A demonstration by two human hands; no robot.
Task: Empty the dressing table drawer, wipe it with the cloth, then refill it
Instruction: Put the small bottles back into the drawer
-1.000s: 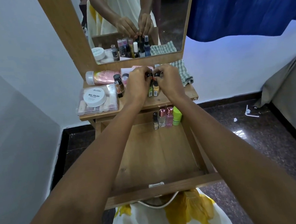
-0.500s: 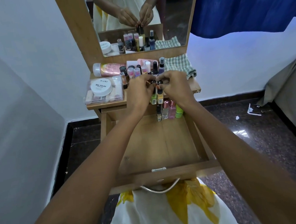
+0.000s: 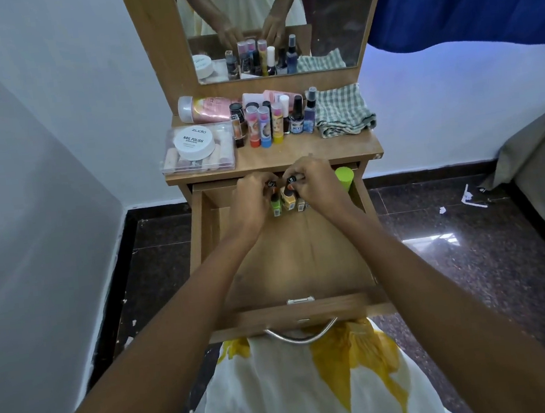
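We see wooden drawer (image 3: pixel 290 265) floor bare toward front; small bottles (image 3: pixel 285 201) and green cylinder (image 3: pixel 344 178) crowd back edge.

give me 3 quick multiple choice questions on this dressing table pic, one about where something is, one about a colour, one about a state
1. Where does the checked cloth lie?
A. on the tabletop, right side
B. inside the drawer
C. on the floor

2. What colour is the round-capped container at the drawer's back right corner?
A. blue
B. bright green
C. red

3. What state is the drawer in?
A. shut
B. taken out and on the floor
C. pulled open, mostly bare

Answers:
1. A, it is bunched beside the upright bottles, right of them.
2. B, its cap is lime green.
3. C, the wooden bottom shows, and the left hand and right hand hold small bottles at its back.
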